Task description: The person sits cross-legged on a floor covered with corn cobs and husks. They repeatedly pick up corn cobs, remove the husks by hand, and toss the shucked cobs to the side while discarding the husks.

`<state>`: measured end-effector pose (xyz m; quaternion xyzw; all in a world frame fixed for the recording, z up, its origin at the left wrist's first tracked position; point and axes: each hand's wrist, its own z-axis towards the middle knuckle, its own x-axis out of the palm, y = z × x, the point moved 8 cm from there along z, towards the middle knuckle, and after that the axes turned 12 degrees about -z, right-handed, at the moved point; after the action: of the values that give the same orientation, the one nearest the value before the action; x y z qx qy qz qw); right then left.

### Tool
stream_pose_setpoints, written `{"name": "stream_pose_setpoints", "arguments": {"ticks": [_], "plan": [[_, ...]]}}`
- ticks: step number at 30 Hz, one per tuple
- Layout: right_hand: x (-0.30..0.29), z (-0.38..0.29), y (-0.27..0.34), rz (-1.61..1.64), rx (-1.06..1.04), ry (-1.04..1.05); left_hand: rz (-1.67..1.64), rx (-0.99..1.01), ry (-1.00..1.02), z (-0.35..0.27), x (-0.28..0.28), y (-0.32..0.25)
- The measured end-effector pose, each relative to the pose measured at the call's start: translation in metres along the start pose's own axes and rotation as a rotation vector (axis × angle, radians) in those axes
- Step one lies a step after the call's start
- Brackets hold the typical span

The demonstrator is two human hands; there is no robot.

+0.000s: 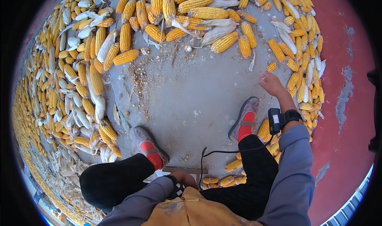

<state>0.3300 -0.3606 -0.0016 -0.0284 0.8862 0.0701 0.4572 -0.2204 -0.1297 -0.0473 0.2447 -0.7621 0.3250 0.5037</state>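
Observation:
My right hand (271, 83) is held over the concrete floor (188, 91) with its fingers curled in. Whether something small sits between the fingertips cannot be made out. Just beyond it lies a short yellow corn cob (271, 67), with husked corn cobs (277, 50) piled to the right. My left hand (185, 178) hangs low between my legs, beside a small wooden stool (185, 170). Its fingers are partly hidden, so a hold on the stool is not clear.
Corn cobs ring the floor, heaped at the left (83, 90) and far side (206, 13). Dry husks (62, 169) pile at lower left. Loose kernels (138, 76) are scattered nearby. A peeling red wall (337, 85) stands at right. A black cable (229, 151) runs from my right wrist device (275, 120).

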Motion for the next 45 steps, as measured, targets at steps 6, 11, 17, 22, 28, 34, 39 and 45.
{"name": "stream_pose_setpoints", "arguments": {"ticks": [6, 11, 17, 22, 28, 34, 39, 45], "plan": [[0.016, 0.061, 0.009, 0.034, -0.045, 0.048, -0.275, -0.169, 0.005, -0.031, -0.009, -0.016], [-0.009, 0.089, 0.007, 0.064, -0.110, 0.073, -0.178, -0.165, -0.062, -0.051, -0.027, -0.042], [-0.084, 0.094, -0.015, 0.029, -0.125, 0.009, -0.053, 0.066, -0.243, -0.099, -0.051, -0.124], [-0.137, 0.056, -0.063, 0.101, -0.113, -0.067, 0.011, 0.233, -0.456, -0.149, -0.067, -0.205], [-0.142, -0.002, -0.171, 0.441, 0.292, 0.010, 0.111, 0.214, -0.588, -0.166, -0.084, -0.242], [-0.167, -0.038, -0.240, 1.017, 0.362, -0.257, -0.155, 0.224, -0.752, -0.191, -0.105, -0.231], [-0.199, -0.071, -0.259, 1.438, 0.178, -0.434, -0.044, 0.346, -1.167, -0.288, -0.104, -0.287], [-0.307, -0.098, -0.235, 1.737, -0.060, -0.687, 0.005, 1.000, -1.375, -0.370, -0.018, -0.414]]}}
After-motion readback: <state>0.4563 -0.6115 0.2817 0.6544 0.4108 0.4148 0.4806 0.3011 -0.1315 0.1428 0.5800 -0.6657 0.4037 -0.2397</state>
